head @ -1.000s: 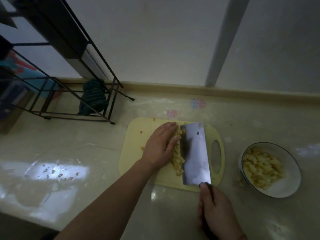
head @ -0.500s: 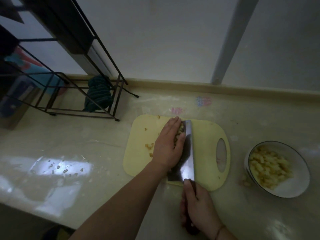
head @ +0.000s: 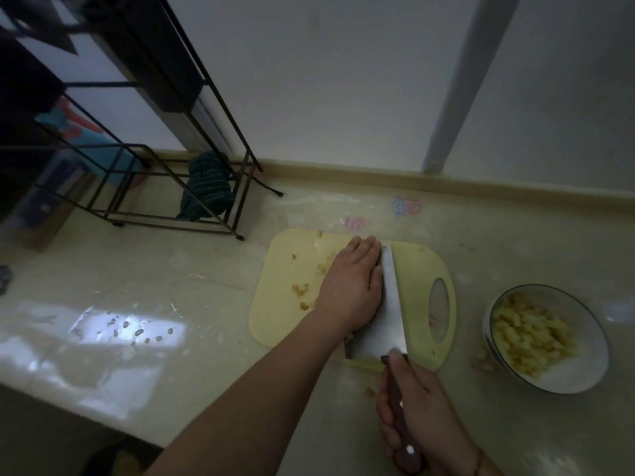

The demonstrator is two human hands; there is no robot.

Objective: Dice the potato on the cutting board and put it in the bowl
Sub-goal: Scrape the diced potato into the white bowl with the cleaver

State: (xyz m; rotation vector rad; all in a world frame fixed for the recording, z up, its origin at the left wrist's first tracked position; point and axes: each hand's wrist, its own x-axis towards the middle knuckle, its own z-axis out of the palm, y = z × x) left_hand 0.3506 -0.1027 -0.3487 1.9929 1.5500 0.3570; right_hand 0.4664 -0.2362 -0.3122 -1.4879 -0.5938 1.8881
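Head camera is looking down on a pale tabletop [head: 171, 280] carrying a black wire rack [head: 165, 187]. A yellow cutting board [head: 285, 269] is lying near a bowl [head: 584, 369] already holding many potato cubes, so much of the dicing seems done. The left hand [head: 352, 286], fingers straight, is pressing diced potato against a tilted cleaver [head: 386, 304]. The right hand [head: 417, 427] is gripping its dark handle. Loose potato pieces [head: 302, 292] are lying on the board left of that hand; these likely need scooping into the bowl. The pile under the palm is hidden, and dim light is blurring small crumbs.
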